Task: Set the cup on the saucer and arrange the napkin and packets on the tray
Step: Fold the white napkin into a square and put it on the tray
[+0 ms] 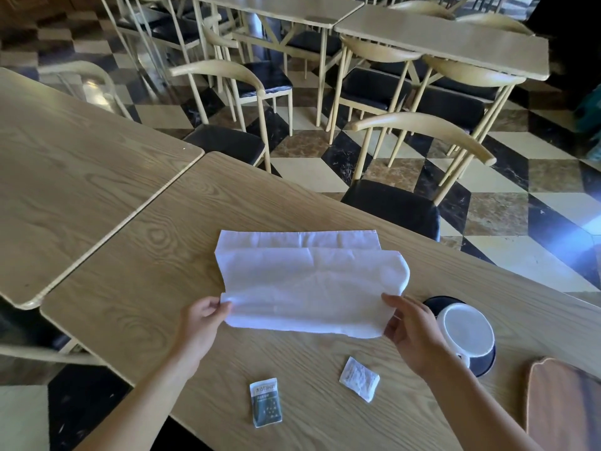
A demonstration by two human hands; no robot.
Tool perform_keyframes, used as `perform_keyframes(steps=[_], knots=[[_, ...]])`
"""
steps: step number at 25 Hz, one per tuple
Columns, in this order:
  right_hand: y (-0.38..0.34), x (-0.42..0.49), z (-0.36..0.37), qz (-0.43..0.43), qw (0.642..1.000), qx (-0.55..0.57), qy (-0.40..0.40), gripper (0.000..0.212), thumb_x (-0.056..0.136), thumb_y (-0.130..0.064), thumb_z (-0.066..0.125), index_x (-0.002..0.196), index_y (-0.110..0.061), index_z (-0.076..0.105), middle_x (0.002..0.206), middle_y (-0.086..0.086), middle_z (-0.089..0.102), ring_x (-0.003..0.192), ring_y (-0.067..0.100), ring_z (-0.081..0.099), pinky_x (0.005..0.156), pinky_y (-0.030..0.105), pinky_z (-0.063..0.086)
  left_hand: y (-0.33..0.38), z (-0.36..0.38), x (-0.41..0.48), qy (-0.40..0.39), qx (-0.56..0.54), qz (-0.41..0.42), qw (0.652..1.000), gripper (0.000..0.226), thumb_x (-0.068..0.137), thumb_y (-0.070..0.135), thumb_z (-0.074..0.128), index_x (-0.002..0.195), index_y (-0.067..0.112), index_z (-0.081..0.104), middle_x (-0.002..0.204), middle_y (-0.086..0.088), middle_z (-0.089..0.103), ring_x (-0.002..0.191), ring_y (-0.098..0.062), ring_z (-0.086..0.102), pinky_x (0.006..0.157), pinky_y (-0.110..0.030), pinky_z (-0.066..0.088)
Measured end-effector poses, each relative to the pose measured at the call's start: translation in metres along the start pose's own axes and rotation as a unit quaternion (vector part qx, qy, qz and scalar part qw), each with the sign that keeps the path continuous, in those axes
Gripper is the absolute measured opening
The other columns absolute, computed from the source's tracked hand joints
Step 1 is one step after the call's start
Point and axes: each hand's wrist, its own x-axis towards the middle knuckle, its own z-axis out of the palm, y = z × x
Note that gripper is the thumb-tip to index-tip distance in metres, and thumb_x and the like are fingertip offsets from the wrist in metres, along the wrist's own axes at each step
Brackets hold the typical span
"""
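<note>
Wooden tables (pixel 97 177) pushed together; chairs (pixel 406 177) on checkered floor (pixel 507 222).

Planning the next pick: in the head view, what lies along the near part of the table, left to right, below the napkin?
Dark printed packet → white packet → white cup on the dark saucer → wooden tray at the right edge.

1. The right hand (pixel 411 333) is hiding the near-left edge of the saucer (pixel 437 302).
2. Right of the saucer, the picture's edge is cutting off the wooden tray (pixel 566 408).
3. Left of the saucer, print on the dark packet (pixel 266 402) is showing too small to read.
</note>
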Motion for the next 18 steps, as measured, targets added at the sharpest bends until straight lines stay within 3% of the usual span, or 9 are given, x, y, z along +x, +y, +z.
perform_keyframes(steps=[2, 4, 8, 10, 12, 14, 16, 18], knots=[[-0.004, -0.011, -0.004, 0.058, 0.991, 0.102, -0.067, 0.013, 0.084, -0.018, 0.067, 0.087, -0.006, 0.07, 0.089, 0.012, 0.074, 0.079, 0.028, 0.069, 0.071, 0.039, 0.059, -0.001, -0.001, -0.005, 0.0, -0.026, -0.014, 1.0, 0.01, 0.091, 0.012, 0.067, 0.082, 0.007, 0.068, 0.075, -0.006, 0.066, 0.071, -0.017, 0.058, 0.068, -0.033, 0.047], [-0.002, -0.019, -0.007, 0.072, 0.98, 0.167, -0.081, 0.018, 0.085, -0.025, 0.065, 0.073, -0.013, 0.059, 0.084, 0.008, 0.07, 0.079, 0.026, 0.066, 0.069, 0.037, 0.055, -0.007, -0.001, -0.008, -0.007, -0.071, -0.079, 0.994, 0.009, 0.093, 0.016, 0.064, 0.088, 0.008, 0.067, 0.08, -0.008, 0.068, 0.07, -0.024, 0.062, 0.064, -0.035, 0.051], [0.011, -0.032, -0.017, 0.021, 0.974, 0.222, 0.05, 0.007, 0.09, -0.007, 0.06, 0.094, -0.008, 0.066, 0.097, 0.009, 0.069, 0.08, 0.02, 0.068, 0.062, 0.028, 0.057, -0.025, -0.009, -0.017, 0.026, -0.125, -0.184, 0.975, 0.01, 0.093, 0.019, 0.064, 0.087, 0.012, 0.06, 0.072, -0.008, 0.059, 0.047, -0.018, 0.06, 0.049, -0.03, 0.053], [0.027, -0.041, -0.022, -0.029, 0.983, 0.136, 0.116, 0.012, 0.087, 0.003, 0.062, 0.093, -0.006, 0.069, 0.096, 0.012, 0.069, 0.078, 0.023, 0.068, 0.066, 0.029, 0.061, -0.032, -0.015, -0.024, 0.037, -0.159, -0.207, 0.965, 0.011, 0.091, 0.017, 0.067, 0.087, 0.013, 0.058, 0.071, -0.008, 0.056, 0.041, -0.018, 0.059, 0.042, -0.029, 0.055], [0.046, -0.054, -0.029, -0.098, 0.977, -0.104, 0.159, 0.017, 0.082, 0.003, 0.07, 0.087, -0.012, 0.075, 0.098, 0.006, 0.073, 0.08, 0.021, 0.07, 0.076, 0.033, 0.06, -0.039, -0.017, -0.035, 0.011, -0.117, -0.223, 0.968, 0.013, 0.089, 0.017, 0.07, 0.095, 0.012, 0.059, 0.078, -0.01, 0.057, 0.048, -0.024, 0.06, 0.044, -0.031, 0.056], [0.061, -0.063, -0.034, -0.172, 0.907, -0.348, 0.161, 0.016, 0.081, -0.004, 0.075, 0.085, -0.019, 0.078, 0.107, -0.007, 0.07, 0.088, 0.013, 0.07, 0.082, 0.033, 0.054, -0.048, -0.01, -0.053, -0.009, -0.001, -0.178, 0.984, 0.017, 0.087, 0.009, 0.07, 0.1, 0.008, 0.058, 0.082, -0.012, 0.057, 0.054, -0.026, 0.055, 0.047, -0.026, 0.049], [0.066, -0.065, -0.045, -0.202, 0.871, -0.423, 0.148, 0.02, 0.081, -0.002, 0.072, 0.089, -0.019, 0.077, 0.109, -0.008, 0.069, 0.093, 0.011, 0.068, 0.08, 0.026, 0.047, -0.06, 0.001, -0.077, -0.019, 0.12, -0.02, 0.992, 0.019, 0.08, 0.002, 0.074, 0.093, 0.007, 0.062, 0.076, -0.006, 0.056, 0.062, -0.024, 0.053, 0.055, -0.018, 0.041], [0.067, -0.061, -0.053, -0.217, 0.851, -0.459, 0.137, 0.028, 0.08, 0.006, 0.068, 0.093, -0.017, 0.075, 0.107, -0.005, 0.07, 0.092, 0.013, 0.068, 0.075, 0.019, 0.044, -0.063, 0.015, -0.104, -0.059, 0.246, 0.164, 0.953, 0.025, 0.073, 0.009, 0.08, 0.092, 0.013, 0.066, 0.075, 0.006, 0.052, 0.066, -0.013, 0.051, 0.063, -0.015, 0.038]])
